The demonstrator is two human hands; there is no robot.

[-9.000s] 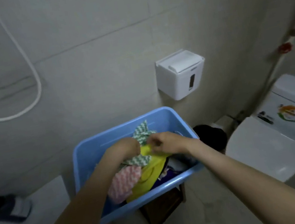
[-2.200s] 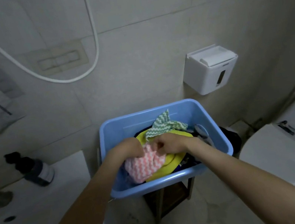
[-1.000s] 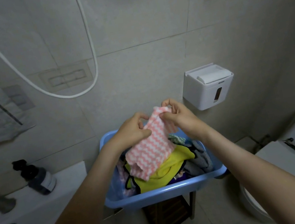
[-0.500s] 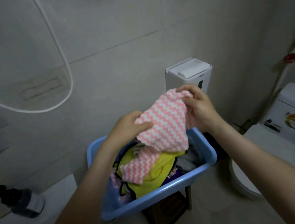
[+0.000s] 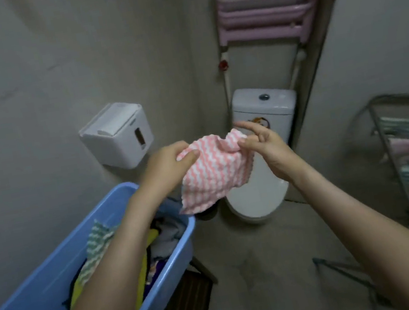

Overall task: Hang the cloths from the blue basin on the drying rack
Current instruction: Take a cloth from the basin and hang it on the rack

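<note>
A pink-and-white zigzag cloth (image 5: 212, 175) hangs in the air between both hands, in front of the toilet. My left hand (image 5: 167, 165) pinches its left top corner. My right hand (image 5: 261, 142) pinches the right top corner, with the index finger sticking out. The blue basin (image 5: 31, 308) sits at the lower left, partly hidden by my left forearm, and holds a green zigzag cloth (image 5: 96, 243), a yellow cloth and other dark ones. The metal drying rack (image 5: 396, 176) stands at the right edge with several pastel cloths hung over its bars.
A white toilet (image 5: 262, 118) stands straight ahead against the back wall. A white tissue box (image 5: 119, 136) is fixed to the left wall. A pink wall rack (image 5: 264, 1) hangs above the toilet. The basin rests on a dark wooden stool (image 5: 188, 309). Bare grey floor lies between basin and rack.
The pink cloth has been lifted out of the basin and carried right. The view has swung right, bringing the toilet and the drying rack into sight.
</note>
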